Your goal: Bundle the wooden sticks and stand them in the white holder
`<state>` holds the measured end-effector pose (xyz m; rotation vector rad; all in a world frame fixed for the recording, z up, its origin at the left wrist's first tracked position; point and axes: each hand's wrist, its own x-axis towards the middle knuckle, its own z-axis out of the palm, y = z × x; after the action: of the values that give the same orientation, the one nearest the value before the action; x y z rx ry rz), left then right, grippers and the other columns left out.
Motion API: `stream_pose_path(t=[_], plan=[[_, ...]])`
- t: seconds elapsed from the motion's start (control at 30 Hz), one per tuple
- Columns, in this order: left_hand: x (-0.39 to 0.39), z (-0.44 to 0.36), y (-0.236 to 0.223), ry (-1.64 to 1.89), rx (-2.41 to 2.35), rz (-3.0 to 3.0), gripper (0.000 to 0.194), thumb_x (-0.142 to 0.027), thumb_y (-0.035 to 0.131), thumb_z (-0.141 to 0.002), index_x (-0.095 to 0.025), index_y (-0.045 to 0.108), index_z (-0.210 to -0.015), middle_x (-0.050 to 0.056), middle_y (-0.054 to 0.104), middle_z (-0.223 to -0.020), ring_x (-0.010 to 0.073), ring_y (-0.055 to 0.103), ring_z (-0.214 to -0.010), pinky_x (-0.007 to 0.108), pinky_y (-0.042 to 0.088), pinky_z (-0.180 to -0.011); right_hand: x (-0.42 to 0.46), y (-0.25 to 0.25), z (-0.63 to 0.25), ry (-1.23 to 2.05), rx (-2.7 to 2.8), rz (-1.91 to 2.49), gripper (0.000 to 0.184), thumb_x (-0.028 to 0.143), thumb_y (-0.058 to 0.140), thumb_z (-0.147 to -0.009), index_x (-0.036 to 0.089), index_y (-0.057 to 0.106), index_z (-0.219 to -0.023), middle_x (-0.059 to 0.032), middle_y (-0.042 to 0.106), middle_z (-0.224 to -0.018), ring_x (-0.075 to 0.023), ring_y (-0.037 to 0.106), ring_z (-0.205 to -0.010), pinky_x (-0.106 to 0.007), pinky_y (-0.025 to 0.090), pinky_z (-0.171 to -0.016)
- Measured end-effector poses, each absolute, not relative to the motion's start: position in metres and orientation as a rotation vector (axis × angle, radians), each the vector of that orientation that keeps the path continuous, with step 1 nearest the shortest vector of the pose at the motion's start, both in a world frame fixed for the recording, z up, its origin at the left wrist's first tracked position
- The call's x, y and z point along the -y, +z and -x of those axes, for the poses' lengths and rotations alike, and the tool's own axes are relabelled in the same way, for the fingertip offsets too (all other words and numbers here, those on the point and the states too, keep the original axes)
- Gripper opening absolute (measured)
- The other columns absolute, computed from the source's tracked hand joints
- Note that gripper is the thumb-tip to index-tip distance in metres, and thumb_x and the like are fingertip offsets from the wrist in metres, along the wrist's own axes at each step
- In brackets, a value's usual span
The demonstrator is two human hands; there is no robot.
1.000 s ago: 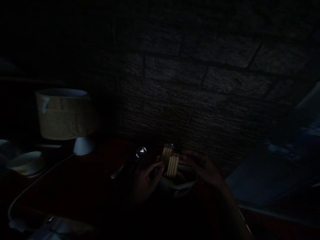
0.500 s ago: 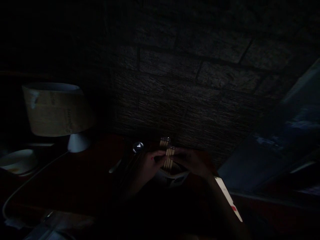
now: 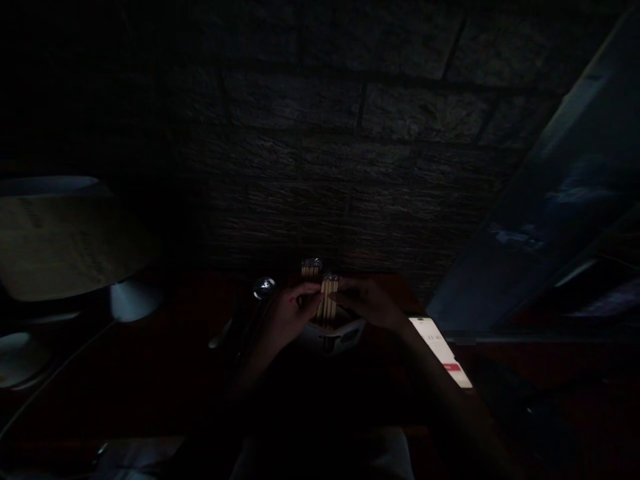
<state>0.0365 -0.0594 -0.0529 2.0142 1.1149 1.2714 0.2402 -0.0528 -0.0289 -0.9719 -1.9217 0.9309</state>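
The scene is very dark. Between my left hand (image 3: 286,317) and my right hand (image 3: 374,308) stands a bundle of pale thin sticks (image 3: 327,300), upright, with something clear and shiny at its top. Fingers of both hands pinch it from either side. Just beneath is a light-coloured container (image 3: 346,339) with a dark inside; whether the bundle's lower end touches it I cannot tell. Behind, a second group of pale sticks (image 3: 311,271) with the same shiny tops stands close to the wall.
Left of my hands lie a round shiny object (image 3: 264,288) and a pale-tipped utensil (image 3: 219,337). A lit phone (image 3: 440,352) lies by my right forearm. At far left are a lamp (image 3: 65,240), its cord and a white bowl (image 3: 23,360). A stone-block wall (image 3: 320,167) rises behind.
The camera view has shifted, so the lamp sits farther left and more of the phone screen shows. Both hands keep their grip on the bundle above the container.
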Motion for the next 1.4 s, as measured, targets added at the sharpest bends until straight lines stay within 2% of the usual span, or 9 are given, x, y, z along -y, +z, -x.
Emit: stream_pose_path(t=[0.17, 0.6, 0.9, 1.07, 1.4], plan=[[0.061, -0.04, -0.054, 1.269, -1.093, -1.976, 0.022, -0.034, 0.061, -0.086, -0.022, 0.069, -0.102, 0.004, 0.073, -0.107, 0.019, 0.066, -0.103, 0.033, 0.05, -0.094, 0.051, -0.035, -0.244, 0.902, 1.905, 0.957, 0.023, 0.036, 0.065, -0.083, 0.02, 0.074, -0.096, -0.0036, 0.074, -0.095, -0.0192, 0.068, -0.088, -0.033, 0.051, -0.083], [0.053, -0.045, -0.054, 1.241, -1.133, -1.927, 0.017, -0.031, 0.063, -0.084, -0.019, 0.07, -0.094, 0.005, 0.074, -0.097, 0.0195, 0.069, -0.092, 0.033, 0.054, -0.086, 0.051, -0.034, -0.244, 0.862, 1.901, 0.9, 0.02, 0.034, 0.067, -0.082, 0.022, 0.074, -0.097, -0.0025, 0.075, -0.096, -0.0185, 0.068, -0.088, -0.032, 0.051, -0.083], [0.054, -0.048, -0.046, 1.218, -1.172, -1.727, 0.019, -0.032, 0.07, -0.077, -0.017, 0.07, -0.088, 0.006, 0.076, -0.092, 0.0203, 0.071, -0.086, 0.031, 0.057, -0.078, 0.049, -0.038, -0.242, 0.825, 1.899, 0.888, 0.016, 0.031, 0.064, -0.084, 0.019, 0.073, -0.091, -0.003, 0.073, -0.093, -0.0182, 0.067, -0.09, -0.033, 0.05, -0.088], [0.055, -0.048, -0.043, 1.25, -1.152, -1.697, 0.019, -0.032, 0.072, -0.074, -0.016, 0.071, -0.085, 0.006, 0.076, -0.089, 0.0215, 0.072, -0.084, 0.034, 0.058, -0.078, 0.048, -0.038, -0.242, 0.827, 1.903, 0.919, 0.016, 0.032, 0.064, -0.083, 0.02, 0.072, -0.089, -0.002, 0.073, -0.091, -0.0173, 0.067, -0.086, -0.031, 0.051, -0.082], [0.058, -0.05, -0.039, 1.301, -1.127, -1.641, 0.017, -0.029, 0.071, -0.075, -0.017, 0.071, -0.087, 0.005, 0.076, -0.09, 0.0197, 0.071, -0.083, 0.033, 0.059, -0.078, 0.049, -0.034, -0.243, 0.834, 1.92, 0.9, 0.016, 0.029, 0.065, -0.083, 0.022, 0.074, -0.094, -0.0018, 0.074, -0.095, -0.0174, 0.068, -0.089, -0.031, 0.05, -0.085]])
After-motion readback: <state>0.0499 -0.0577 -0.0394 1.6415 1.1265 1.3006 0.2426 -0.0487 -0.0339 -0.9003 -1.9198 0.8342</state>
